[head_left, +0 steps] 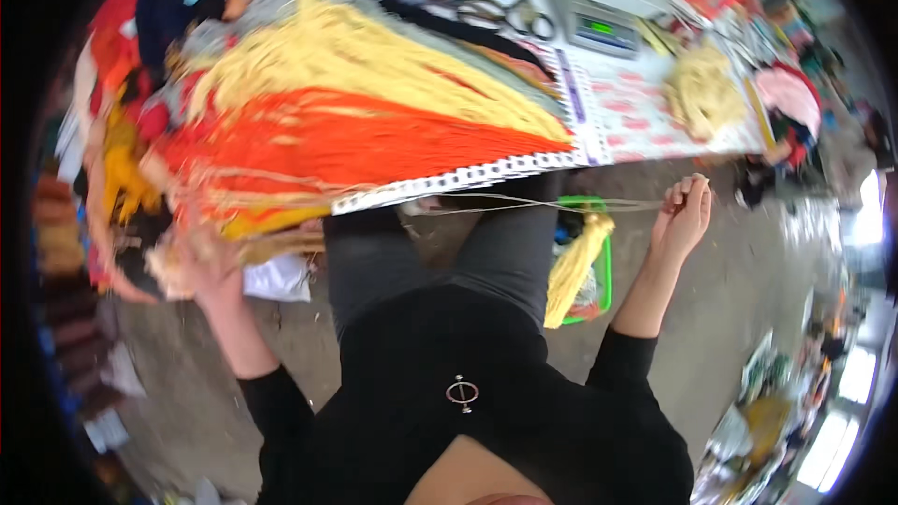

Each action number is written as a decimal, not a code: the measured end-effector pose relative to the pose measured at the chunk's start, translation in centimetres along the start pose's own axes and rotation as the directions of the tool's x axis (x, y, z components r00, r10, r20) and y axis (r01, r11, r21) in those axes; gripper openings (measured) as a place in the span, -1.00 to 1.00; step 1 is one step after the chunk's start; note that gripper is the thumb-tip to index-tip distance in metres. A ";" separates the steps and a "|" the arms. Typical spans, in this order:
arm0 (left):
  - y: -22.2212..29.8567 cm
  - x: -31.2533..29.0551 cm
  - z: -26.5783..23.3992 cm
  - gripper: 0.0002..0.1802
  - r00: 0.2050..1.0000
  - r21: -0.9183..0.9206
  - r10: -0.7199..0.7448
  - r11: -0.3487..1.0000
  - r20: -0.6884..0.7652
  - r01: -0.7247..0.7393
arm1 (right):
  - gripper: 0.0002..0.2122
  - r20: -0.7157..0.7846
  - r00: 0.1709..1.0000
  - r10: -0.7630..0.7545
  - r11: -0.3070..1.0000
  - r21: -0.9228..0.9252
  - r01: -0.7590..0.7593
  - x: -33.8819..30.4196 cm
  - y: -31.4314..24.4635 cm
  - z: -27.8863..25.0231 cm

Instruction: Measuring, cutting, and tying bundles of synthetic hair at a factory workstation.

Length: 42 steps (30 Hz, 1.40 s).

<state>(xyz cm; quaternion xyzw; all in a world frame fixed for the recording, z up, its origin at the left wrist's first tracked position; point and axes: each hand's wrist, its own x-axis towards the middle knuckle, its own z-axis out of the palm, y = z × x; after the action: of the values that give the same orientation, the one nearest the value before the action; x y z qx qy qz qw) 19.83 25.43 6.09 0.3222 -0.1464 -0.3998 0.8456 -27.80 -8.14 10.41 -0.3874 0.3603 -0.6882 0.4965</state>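
My right hand (687, 210) is closed in a pinch, out to the right of my lap. From it, thin pale yarn strands (552, 202) stretch leftward across my lap, below the table's near edge. My left hand (210, 262) is at the table's left front, beside loose peach-coloured yarn; motion smears its fingers, so their grip is unclear. On the table in front of me, orange yarn (346, 140) and yellow yarn (374, 47) fan out from a white strip with black dots (449, 182). Grey and black bundles lie behind them.
Scissors (524, 19) lie at the back, beside a digital scale (603, 28) with a tray. A cream yarn bundle (706, 93) rests on the table's right side. Under the table's edge stands a green basket (606, 271) with yellow yarn hanging over it. Coloured yarn heaps crowd the far left.
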 end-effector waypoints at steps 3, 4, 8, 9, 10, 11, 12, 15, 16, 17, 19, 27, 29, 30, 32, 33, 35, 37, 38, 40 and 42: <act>-6.9 1.1 6.5 -0.51 0.946 0.089 -0.296 0.947 -0.129 0.308 | -0.90 0.305 0.938 0.164 0.923 -0.384 -0.037 -4.2 5.0 4.5; -8.9 1.0 7.1 -0.52 0.930 0.076 -0.368 0.927 -0.013 0.368 | -0.88 0.472 0.839 0.270 0.877 -0.480 -0.012 -6.1 5.9 6.9; -12.8 0.2 11.3 -0.46 0.788 0.318 -0.602 0.728 -0.126 0.607 | -0.82 0.714 0.469 0.519 0.831 -0.549 -0.084 -11.8 12.1 11.9; -13.5 0.5 11.5 -0.44 0.751 0.356 -0.642 0.673 -0.153 0.648 | -0.89 0.728 0.436 0.529 0.824 -0.564 -0.056 -12.4 12.8 12.5; -13.7 0.5 11.7 -0.44 0.756 0.360 -0.638 0.677 -0.150 0.643 | -0.91 0.717 0.423 0.553 0.802 -0.597 -0.036 -12.8 13.7 13.0; -14.0 0.6 11.8 -0.45 0.750 0.350 -0.644 0.675 -0.148 0.649 | -0.90 0.704 0.412 0.578 0.778 -0.629 -0.017 -13.0 14.3 13.3; -14.2 0.7 11.9 -0.46 0.744 0.341 -0.652 0.673 -0.146 0.656 | -0.90 0.706 0.413 0.575 0.780 -0.625 -0.016 -13.1 14.7 13.2; -14.1 1.1 11.9 -0.45 0.737 0.381 -0.656 0.647 -0.164 0.660 | -0.85 0.669 0.478 0.569 0.639 -0.726 0.255 -13.4 15.3 13.5; -14.0 1.2 12.0 -0.44 0.743 0.415 -0.646 0.635 -0.176 0.651 | -0.82 0.668 0.479 0.569 0.620 -0.731 0.284 -13.3 15.4 13.5; -13.9 1.4 12.1 -0.44 0.740 0.416 -0.648 0.632 -0.177 0.653 | -0.80 0.667 0.481 0.568 0.600 -0.736 0.313 -13.3 15.4 13.6; -13.6 1.7 11.9 -0.46 0.713 0.380 -0.676 0.620 -0.185 0.686 | -0.80 0.667 0.485 0.566 0.589 -0.739 0.329 -13.2 15.0 14.2; -16.3 3.7 10.7 -0.73 0.788 0.719 -0.596 0.480 -0.154 0.503 | -0.78 0.656 0.515 0.552 0.568 -0.748 0.344 -13.2 14.7 14.3; -16.5 4.0 11.3 -0.78 0.804 0.733 -0.583 0.494 -0.118 0.466 | -0.78 0.681 0.511 0.525 0.585 -0.724 0.366 -13.0 15.0 14.1; -16.8 3.9 11.0 -0.79 0.810 0.713 -0.574 0.518 -0.119 0.472 | -0.79 0.662 0.510 0.549 0.579 -0.741 0.340 -13.2 15.1 14.0; -17.0 3.8 10.9 -0.86 0.830 0.708 -0.542 0.534 -0.133 0.462 | -0.78 0.647 0.462 0.607 0.574 -0.759 0.308 -13.7 14.9 14.3; -16.9 3.8 11.5 -0.89 0.836 0.690 -0.525 0.547 -0.159 0.475 | -0.78 0.625 0.447 0.640 0.571 -0.776 0.267 -13.6 14.9 14.3; -17.7 4.2 10.3 -0.87 0.843 0.781 -0.524 0.473 -0.123 0.408 | -0.79 0.623 0.443 0.645 0.605 -0.770 0.202 -13.6 15.4 14.0; -17.3 4.2 9.6 -0.84 0.853 0.871 -0.505 0.352 -0.131 0.343 | -0.79 0.630 0.432 0.645 0.598 -0.768 0.227 -13.6 14.8 14.1; -16.6 4.3 9.6 -0.84 0.871 0.862 -0.479 0.389 -0.111 0.325 | -0.78 0.639 0.436 0.634 0.584 -0.765 0.271 -13.5 14.0 14.3; -14.1 4.8 9.5 -0.87 0.859 0.725 -0.498 0.548 -0.117 0.417 | -0.78 0.653 0.432 0.622 0.607 -0.751 0.260 -13.5 14.4 14.1; -10.3 5.9 8.7 -0.83 0.740 0.191 -0.670 0.721 -0.056 0.667 | -0.79 0.649 0.432 0.626 0.614 -0.752 0.240 -13.1 14.4 13.7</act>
<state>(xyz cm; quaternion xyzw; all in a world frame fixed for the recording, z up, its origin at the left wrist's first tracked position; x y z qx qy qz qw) 13.20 12.34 5.70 0.4322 -0.0666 -0.6636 0.6070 -7.07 -0.61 1.46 -0.8011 0.3478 -0.0897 0.4788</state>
